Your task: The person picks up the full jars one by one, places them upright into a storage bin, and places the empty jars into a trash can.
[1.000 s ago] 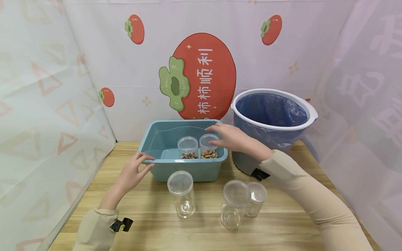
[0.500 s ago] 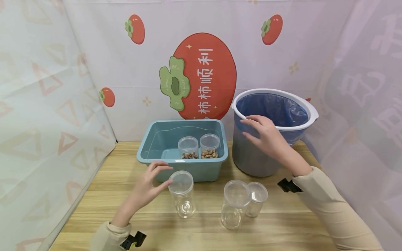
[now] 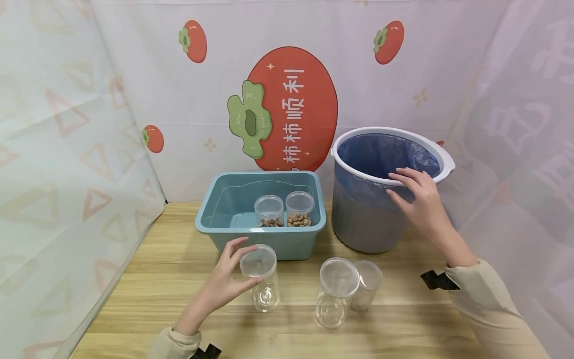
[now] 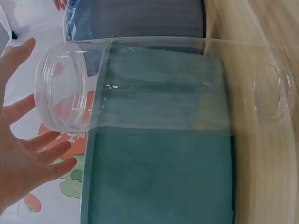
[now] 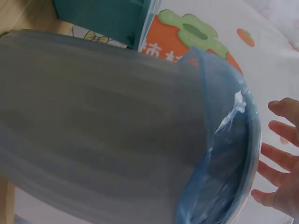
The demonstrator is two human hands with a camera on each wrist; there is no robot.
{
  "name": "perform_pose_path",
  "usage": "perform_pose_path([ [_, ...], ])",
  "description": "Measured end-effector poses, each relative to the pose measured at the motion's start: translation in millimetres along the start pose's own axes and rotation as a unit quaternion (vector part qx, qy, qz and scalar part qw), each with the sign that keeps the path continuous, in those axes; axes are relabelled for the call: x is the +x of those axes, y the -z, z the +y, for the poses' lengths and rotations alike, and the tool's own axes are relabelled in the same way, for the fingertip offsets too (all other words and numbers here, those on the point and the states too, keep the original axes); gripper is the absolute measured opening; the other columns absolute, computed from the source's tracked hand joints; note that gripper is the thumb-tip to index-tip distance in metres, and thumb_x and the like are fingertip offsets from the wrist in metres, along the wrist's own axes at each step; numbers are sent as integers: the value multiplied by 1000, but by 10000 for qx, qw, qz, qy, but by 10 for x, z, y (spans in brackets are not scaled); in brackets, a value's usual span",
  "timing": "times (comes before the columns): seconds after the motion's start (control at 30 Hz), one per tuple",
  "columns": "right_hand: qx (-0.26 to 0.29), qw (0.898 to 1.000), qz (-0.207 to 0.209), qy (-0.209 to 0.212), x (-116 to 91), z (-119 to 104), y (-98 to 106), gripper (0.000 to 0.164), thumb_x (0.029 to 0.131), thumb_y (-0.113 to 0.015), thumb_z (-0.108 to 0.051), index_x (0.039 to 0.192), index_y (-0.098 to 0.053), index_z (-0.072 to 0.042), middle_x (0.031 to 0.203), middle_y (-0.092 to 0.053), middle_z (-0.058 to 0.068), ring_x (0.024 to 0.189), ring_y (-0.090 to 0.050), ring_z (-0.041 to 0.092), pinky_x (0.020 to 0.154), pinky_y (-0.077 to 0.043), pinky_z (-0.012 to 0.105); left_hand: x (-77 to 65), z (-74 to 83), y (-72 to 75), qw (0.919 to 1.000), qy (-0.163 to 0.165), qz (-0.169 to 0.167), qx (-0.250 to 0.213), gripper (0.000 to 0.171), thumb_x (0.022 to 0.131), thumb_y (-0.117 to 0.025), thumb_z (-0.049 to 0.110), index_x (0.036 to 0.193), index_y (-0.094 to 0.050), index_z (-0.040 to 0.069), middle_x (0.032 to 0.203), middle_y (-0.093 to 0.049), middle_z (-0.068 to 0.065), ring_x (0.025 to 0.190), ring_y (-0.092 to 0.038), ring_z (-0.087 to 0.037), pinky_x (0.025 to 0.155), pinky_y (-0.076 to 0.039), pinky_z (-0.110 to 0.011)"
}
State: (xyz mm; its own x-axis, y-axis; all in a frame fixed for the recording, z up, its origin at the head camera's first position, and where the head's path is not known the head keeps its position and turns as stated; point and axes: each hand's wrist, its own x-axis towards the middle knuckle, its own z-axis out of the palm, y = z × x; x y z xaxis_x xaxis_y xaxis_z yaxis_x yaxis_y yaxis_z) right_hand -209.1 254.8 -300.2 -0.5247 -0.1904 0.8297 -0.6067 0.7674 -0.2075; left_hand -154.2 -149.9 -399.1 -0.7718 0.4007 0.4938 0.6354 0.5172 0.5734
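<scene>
My left hand (image 3: 224,276) is spread around the lid end of a tall clear jar (image 3: 264,291) that stands upright on the table. In the left wrist view its fingers (image 4: 56,153) are parted beside the jar's lid (image 4: 58,88), and I see no grip. My right hand (image 3: 423,204), fingers apart, hovers at the front rim of a grey bin (image 3: 367,229) and holds nothing. The right wrist view has these fingers (image 5: 275,175) just past the rim; whether they touch it I cannot tell.
A blue-green tub (image 3: 264,244) holds two lidded jars (image 3: 271,212) with brown nut-like pieces in them. Another tall clear jar (image 3: 332,306) and a shorter jar (image 3: 367,286) stand together on the wooden table (image 3: 148,279). A blue bag (image 3: 381,154) lines the bin.
My right hand has left the lid of a jar in the tub and moved right to the bin. My left hand has gone from the tub's edge rightward and nearer to the clear jar's lid.
</scene>
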Motion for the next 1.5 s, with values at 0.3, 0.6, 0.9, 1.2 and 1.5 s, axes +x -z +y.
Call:
perform_pose_path([
  [0.3,127,9976,677,-108,-125,158,20,33,78,-67,-24,97,-64,4,104,-56,24,97,-48,41,92,-31,44,-69,-39,-129,9997,78,212,28,61,68,-76,24,122,-49,15,130,-33,-20,118,-37,-34,83,-41,-51],
  [0.6,141,9923,1185,-340,-192,197,-5,35,55,-74,15,87,-67,3,89,-57,23,86,-48,38,85,-32,18,-100,-48,-207,9993,188,323,-80,52,67,-77,21,114,-55,21,123,-41,-12,112,-44,-29,79,-45,-44],
  [0.9,-23,9901,1186,-753,-194,204,-20,27,61,-72,14,86,-67,6,88,-55,22,87,-47,37,87,-33,20,-54,-65,-218,9972,85,746,-67,54,56,-83,12,105,-60,15,114,-46,-13,102,-51,-29,73,-48,-40],
  [1.2,-86,9907,1054,-859,-217,219,-28,25,65,-71,12,88,-65,6,90,-53,23,91,-47,38,89,-34,27,133,37,-76,9939,-284,1064,21,53,55,-83,9,103,-60,13,109,-47,-13,102,-47,-25,74,-45,-42],
  [1.5,-80,9914,1031,-800,-223,231,-43,25,64,-71,11,88,-65,6,91,-51,24,92,-46,39,90,-33,27,339,150,102,9922,-565,1093,-223,51,58,-80,10,105,-58,12,110,-44,-12,104,-45,-26,72,-46,-45],
])
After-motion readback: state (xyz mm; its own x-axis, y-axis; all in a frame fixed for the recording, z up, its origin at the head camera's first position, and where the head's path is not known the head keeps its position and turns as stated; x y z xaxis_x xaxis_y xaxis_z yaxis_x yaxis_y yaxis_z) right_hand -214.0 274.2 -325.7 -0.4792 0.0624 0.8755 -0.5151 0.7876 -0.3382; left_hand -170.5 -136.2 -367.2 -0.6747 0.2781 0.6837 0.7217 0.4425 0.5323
